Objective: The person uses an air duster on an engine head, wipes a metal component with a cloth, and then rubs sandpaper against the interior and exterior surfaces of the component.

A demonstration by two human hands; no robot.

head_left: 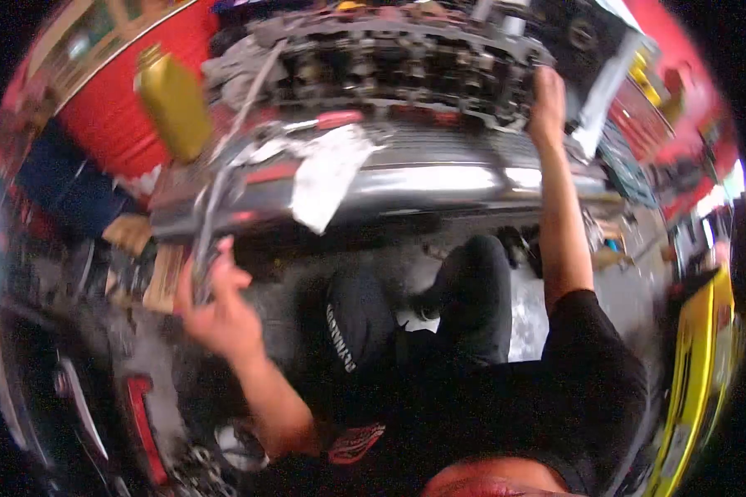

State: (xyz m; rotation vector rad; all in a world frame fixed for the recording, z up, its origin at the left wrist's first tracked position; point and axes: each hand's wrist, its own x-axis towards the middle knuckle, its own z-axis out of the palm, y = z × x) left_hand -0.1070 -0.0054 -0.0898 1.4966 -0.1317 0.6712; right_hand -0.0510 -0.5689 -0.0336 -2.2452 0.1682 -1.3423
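Note:
In my left hand is the lower end of a long metal bar, like a breaker bar or long wrench. Some fingers are raised, and motion blurs the grip. The bar slants up toward the left end of an engine cylinder head; its far end is blurred. My right hand lies against the right end of the cylinder head with its fingers stretched out, holding nothing. A red-handled tool and a crumpled white cloth lie just in front of the head, between my hands.
A gold oil bottle stands at the left. A shiny rounded metal edge runs along the front of the work. My knees are below it. A yellow case is at the right, and a red tool lies low at the left.

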